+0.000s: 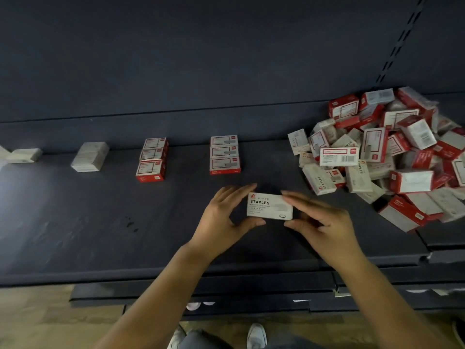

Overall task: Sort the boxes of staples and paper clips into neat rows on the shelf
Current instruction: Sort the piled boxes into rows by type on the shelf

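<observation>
Along the back of the dark shelf [75, 222], at the far left edge, a pale box [24, 155] lies flat and partly blurred, and next to it to the right a white box [90, 156] sits tilted at an angle, well apart from its neighbours. Further right stands a short row of three red-and-white boxes [151, 159] running front to back, slightly crooked, and then a second row of three red-and-white boxes [224, 154] lined up more squarely, the front one showing its red edge. In front of that second row, nearer the shelf's front lip, the left hand [221, 220] pinches the left end of a white box printed STAPLES [269, 206], with straightened fingers along its far edge and the thumb under its near edge. The right hand [319, 217] takes the right end of the same box in the same manner, fingers over the top edge and thumb beneath, so the box is held flat between both hands; whether it touches the shelf surface is unclear. To the right, filling the shelf's far right part and reaching the back panel [201, 59], lies a loose heap of boxes [392, 152], red-and-white ones mixed with white staple boxes, tumbled at all angles. Below the shelf edge, two white shoes [256, 336] show on the floor [37, 311].
</observation>
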Demonstrator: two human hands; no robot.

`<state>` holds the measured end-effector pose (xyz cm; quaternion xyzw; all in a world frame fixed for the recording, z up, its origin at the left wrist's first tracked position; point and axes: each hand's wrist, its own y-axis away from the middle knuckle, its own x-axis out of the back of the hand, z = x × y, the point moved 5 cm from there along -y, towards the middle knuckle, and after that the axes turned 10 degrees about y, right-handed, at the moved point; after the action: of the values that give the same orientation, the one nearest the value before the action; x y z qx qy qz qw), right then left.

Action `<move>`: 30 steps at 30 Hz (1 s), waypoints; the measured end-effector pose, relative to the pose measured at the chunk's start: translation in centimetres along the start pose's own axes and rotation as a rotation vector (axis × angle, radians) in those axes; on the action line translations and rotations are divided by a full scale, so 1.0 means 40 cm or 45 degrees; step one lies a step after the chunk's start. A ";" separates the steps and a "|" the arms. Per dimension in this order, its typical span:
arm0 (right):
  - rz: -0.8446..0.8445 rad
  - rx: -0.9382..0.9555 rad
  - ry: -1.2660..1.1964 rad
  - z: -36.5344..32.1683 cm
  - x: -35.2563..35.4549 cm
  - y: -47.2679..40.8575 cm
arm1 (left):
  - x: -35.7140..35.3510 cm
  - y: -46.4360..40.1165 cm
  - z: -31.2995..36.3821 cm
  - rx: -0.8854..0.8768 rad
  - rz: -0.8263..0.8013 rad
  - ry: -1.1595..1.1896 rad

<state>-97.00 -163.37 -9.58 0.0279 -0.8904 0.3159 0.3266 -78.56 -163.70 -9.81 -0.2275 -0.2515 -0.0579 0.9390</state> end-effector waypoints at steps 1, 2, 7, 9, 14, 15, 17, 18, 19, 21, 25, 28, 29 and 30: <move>-0.009 0.012 -0.003 -0.010 -0.009 -0.004 | 0.013 0.007 -0.002 0.009 0.008 0.002; -0.019 0.027 -0.006 -0.021 -0.020 -0.008 | 0.026 0.014 -0.005 0.021 0.013 0.007; -0.066 0.088 -0.011 -0.088 -0.084 -0.039 | 0.114 0.052 -0.029 0.077 0.030 0.025; -0.101 0.096 0.003 -0.119 -0.120 -0.052 | 0.160 0.068 -0.041 0.063 0.039 0.007; -0.306 0.131 0.148 -0.200 -0.240 -0.084 | 0.290 0.125 -0.104 0.087 0.114 -0.040; -0.345 0.142 0.196 -0.219 -0.266 -0.090 | 0.317 0.139 -0.122 0.104 0.130 -0.044; -0.394 0.146 0.248 -0.260 -0.316 -0.104 | 0.373 0.169 -0.159 0.143 0.155 -0.074; -0.407 0.147 0.256 -0.281 -0.341 -0.111 | 0.402 0.184 -0.179 0.162 0.164 -0.097; -0.420 0.148 0.258 -0.302 -0.366 -0.117 | 0.431 0.199 -0.198 0.181 0.171 -0.120; -0.453 0.140 0.257 -0.339 -0.419 -0.129 | 0.493 0.231 -0.236 0.231 0.191 -0.166; -0.510 0.167 0.279 -0.409 -0.529 -0.151 | 0.619 0.290 -0.300 0.292 0.218 -0.253; -0.541 0.183 0.307 -0.459 -0.610 -0.167 | 0.710 0.329 -0.351 0.347 0.218 -0.312; -0.548 0.197 0.325 -0.474 -0.637 -0.173 | 0.739 0.341 -0.367 0.370 0.225 -0.323; -0.556 0.210 0.344 -0.487 -0.663 -0.178 | 0.766 0.352 -0.383 0.392 0.229 -0.333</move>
<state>-63.36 -161.90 -10.14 0.2033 -0.7829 0.3103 0.4994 -42.03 -157.98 -11.93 -0.1087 -0.3557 0.0953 0.9234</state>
